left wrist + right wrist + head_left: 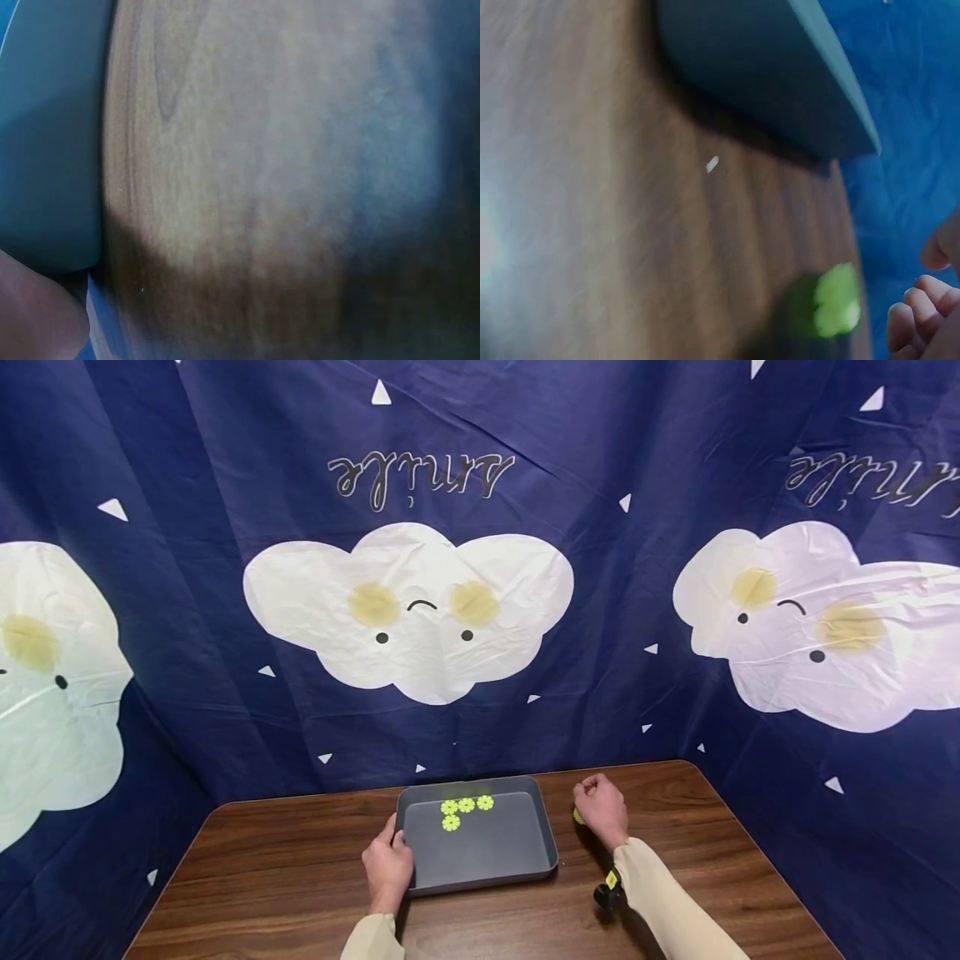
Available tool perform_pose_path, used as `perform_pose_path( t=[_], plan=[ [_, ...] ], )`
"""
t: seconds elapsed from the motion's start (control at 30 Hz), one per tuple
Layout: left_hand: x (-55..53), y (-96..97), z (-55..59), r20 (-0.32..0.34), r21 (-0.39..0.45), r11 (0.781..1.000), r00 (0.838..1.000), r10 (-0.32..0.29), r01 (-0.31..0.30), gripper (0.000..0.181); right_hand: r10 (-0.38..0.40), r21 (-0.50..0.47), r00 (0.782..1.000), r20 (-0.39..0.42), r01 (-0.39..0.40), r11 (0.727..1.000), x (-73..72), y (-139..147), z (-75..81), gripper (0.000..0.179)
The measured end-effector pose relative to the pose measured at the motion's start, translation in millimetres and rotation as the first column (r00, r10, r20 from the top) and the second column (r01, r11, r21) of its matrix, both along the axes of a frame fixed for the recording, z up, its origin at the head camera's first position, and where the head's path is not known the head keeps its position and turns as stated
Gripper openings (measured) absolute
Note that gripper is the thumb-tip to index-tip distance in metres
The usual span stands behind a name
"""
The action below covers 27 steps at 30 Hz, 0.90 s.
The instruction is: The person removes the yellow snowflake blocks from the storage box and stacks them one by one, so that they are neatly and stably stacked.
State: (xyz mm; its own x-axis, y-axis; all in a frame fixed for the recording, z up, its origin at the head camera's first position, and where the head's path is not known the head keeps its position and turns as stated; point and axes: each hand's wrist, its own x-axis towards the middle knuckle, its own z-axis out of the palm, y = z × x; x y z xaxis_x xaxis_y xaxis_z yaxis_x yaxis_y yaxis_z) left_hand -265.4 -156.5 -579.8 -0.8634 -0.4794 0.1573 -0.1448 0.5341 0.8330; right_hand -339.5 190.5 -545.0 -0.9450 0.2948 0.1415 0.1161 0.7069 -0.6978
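A dark grey rectangular tray (pixel 495 852) lies on the table, with several yellow-green flower-shaped discs (pixel 450 822) in its far left part. My left hand (pixel 388 864) grips the tray's left side, its thumb at the rim. In the left wrist view only a bit of that hand (pixel 37 315) shows against the tray wall (pixel 52 150). To the right of the tray, my right hand (pixel 603 810) hovers beside another yellow-green piece (pixel 577 816). The right wrist view shows loosely bent fingers (pixel 922 311) apart from this piece (pixel 837 300), with nothing seen between them.
The brown wooden table (pixel 285 852) has its far edge against a dark blue curtain (pixel 225 718) with printed clouds. A small pale speck (pixel 712 163) lies on the wood near the tray. A black device (pixel 607 893) is strapped to my right wrist.
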Motion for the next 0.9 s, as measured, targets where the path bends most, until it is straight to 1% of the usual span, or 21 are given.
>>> perform_pose_path(
  t=[0.13, 0.23, 0.3, 0.4, 0.47, 0.57, 0.6, 0.73, 0.9],
  plan=[
    [0.3, -1.1, 0.8, 0.014, 0.003, 1.000, 1.000, -0.001, 0.001, 0.041, 0.046, 0.009, 0.998, -0.045, -0.046, 0.999, -3.7, -22, 13.6, 0.021],
    [0.3, -1.6, 1.4, 0.023, 0.008, 1.000, 1.000, -0.002, 0.002, 0.041, 0.088, 0.002, 0.991, -0.100, -0.089, 0.996, -6.4, -42, 21.5, 0.018],
    [0.2, -1.7, 1.5, 0.025, 0.009, 1.000, 1.000, -0.003, 0.003, 0.041, 0.123, -0.009, 0.983, -0.136, -0.126, 0.992, -8.1, -56, 25.5, 0.016],
    [-0.1, -1.6, 1.5, 0.028, 0.009, 1.000, 1.000, -0.005, 0.004, 0.041, 0.186, -0.029, 0.965, -0.182, -0.195, 0.980, -10.1, -78, 27.9, 0.014],
    [-0.6, -1.6, 1.2, 0.030, 0.011, 1.000, 1.000, -0.005, 0.005, 0.041, 0.224, -0.045, 0.957, -0.184, -0.235, 0.971, -10.3, -91, 27.5, 0.013],
    [-0.8, -1.2, 1.4, 0.031, 0.013, 1.000, 1.000, -0.003, 0.002, 0.041, 0.264, -0.060, 0.951, -0.163, -0.277, 0.959, -10.1, -109, 22.9, 0.013],
    [-0.8, -1.0, 1.4, 0.032, 0.016, 1.000, 1.000, -0.001, 0.000, 0.041, 0.270, -0.068, 0.952, -0.147, -0.282, 0.957, -9.9, -114, 20.7, 0.013],
    [0.2, -0.1, 1.5, 0.030, 0.011, 1.000, 1.000, 0.000, -0.001, 0.041, 0.285, -0.081, 0.953, -0.106, -0.294, 0.952, -9.3, -128, 8.9, 0.013],
    [1.1, 0.6, 2.8, 0.023, 0.012, 1.000, 1.000, 0.002, -0.002, 0.041, 0.283, -0.080, 0.957, -0.059, -0.287, 0.955, -6.6, -137, -8.4, 0.014]
  ],
)
